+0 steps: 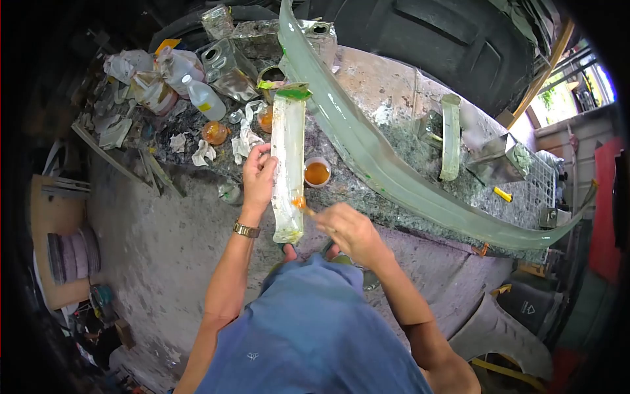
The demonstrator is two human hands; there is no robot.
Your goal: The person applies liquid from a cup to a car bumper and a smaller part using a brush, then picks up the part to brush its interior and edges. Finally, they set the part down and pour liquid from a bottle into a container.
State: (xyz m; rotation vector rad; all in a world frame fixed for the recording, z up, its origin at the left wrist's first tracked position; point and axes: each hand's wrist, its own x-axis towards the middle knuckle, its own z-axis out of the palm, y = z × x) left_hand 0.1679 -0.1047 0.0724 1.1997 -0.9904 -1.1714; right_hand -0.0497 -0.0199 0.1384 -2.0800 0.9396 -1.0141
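Note:
A long pale translucent panel point(288, 164) with a green top end leans from the workbench edge toward me. My left hand point(258, 174) grips its left edge at mid-height; a metal watch is on that wrist. My right hand point(351, 231) is closed on a small brush point(303, 205) whose orange-wet tip touches the panel's lower right edge. A small cup of amber liquid point(317, 173) stands on the bench just right of the panel.
A long curved grey-green car trim piece point(387, 171) spans the bench point(394, 98). Bottles, metal cans, crumpled rags and another amber cup point(214, 132) crowd the bench's left end. A short pale strip point(450, 136) lies to the right. Sanding discs point(72, 253) are stacked on the floor at left.

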